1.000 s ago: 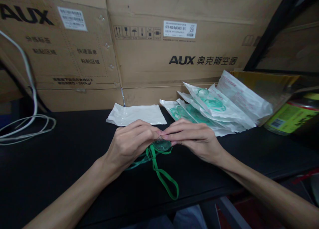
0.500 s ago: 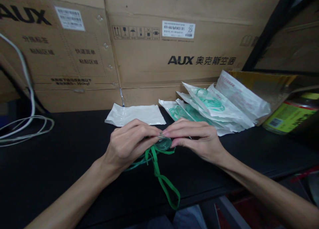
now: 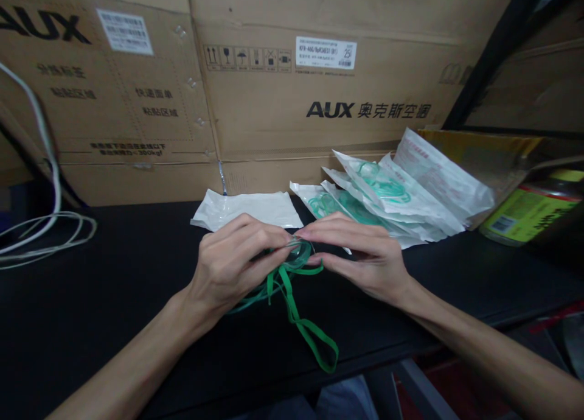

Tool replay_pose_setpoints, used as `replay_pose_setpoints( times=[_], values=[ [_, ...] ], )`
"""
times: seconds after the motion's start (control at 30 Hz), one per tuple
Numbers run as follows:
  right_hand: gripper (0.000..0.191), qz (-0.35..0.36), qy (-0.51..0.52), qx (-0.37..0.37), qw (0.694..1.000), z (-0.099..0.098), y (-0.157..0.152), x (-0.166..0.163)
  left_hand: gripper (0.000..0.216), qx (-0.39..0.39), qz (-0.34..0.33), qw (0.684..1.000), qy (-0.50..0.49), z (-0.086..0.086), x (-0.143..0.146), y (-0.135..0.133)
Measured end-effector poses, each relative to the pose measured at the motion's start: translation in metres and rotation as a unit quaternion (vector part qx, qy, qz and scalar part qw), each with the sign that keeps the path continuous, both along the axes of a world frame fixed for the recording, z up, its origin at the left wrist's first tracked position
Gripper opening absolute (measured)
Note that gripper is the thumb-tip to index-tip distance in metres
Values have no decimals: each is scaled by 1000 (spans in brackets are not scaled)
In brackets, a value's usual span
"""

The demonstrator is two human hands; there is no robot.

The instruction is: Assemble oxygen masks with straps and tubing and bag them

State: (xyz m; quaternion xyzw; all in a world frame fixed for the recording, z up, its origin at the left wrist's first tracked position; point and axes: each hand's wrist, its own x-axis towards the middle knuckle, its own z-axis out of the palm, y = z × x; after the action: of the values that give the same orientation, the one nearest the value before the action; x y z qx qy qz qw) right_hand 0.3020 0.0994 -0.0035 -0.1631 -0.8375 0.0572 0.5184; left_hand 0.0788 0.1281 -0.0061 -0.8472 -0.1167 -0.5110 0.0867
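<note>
Between both hands is a clear, green-tinted plastic oxygen mask (image 3: 298,255), largely hidden by fingers. My left hand (image 3: 237,252) pinches its left side, thumb below and fingers on top. My right hand (image 3: 367,255) is closed on the upper right edge with fingertips and thumb. A green elastic strap (image 3: 294,310) hangs from the mask in a loop toward the table's front edge. Coiled green tubing (image 3: 255,298) shows under my left hand. Just behind the hands lies a flat white pouch (image 3: 249,208).
Several white packets (image 3: 383,189) with green tubing inside are piled at the back right, beside a jar with a yellow-green label (image 3: 524,216). Large cardboard boxes (image 3: 255,122) stand behind the black table (image 3: 114,298). A white cable (image 3: 55,182) curls at the left.
The strap's hanging loop has swung right and slightly up. My right fingers and thumb have shifted a little on the mask's edge; both hands keep their hold.
</note>
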Motion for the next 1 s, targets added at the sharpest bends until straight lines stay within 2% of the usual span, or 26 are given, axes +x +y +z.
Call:
replay_pose_setpoints(
  times=[0.43, 0.87, 1.0],
  values=[
    [41, -3, 1, 92, 996, 4, -3, -3, 18, 21, -24, 999, -13, 4, 0, 0],
    [43, -12, 6, 105, 994, 4, -6, -4, 20, 22, -32, 999, -38, 2, 2, 0],
    [41, -1, 2, 91, 996, 3, -6, -4, 15, 48, -7, 999, -16, 3, -1, -1]
  ],
)
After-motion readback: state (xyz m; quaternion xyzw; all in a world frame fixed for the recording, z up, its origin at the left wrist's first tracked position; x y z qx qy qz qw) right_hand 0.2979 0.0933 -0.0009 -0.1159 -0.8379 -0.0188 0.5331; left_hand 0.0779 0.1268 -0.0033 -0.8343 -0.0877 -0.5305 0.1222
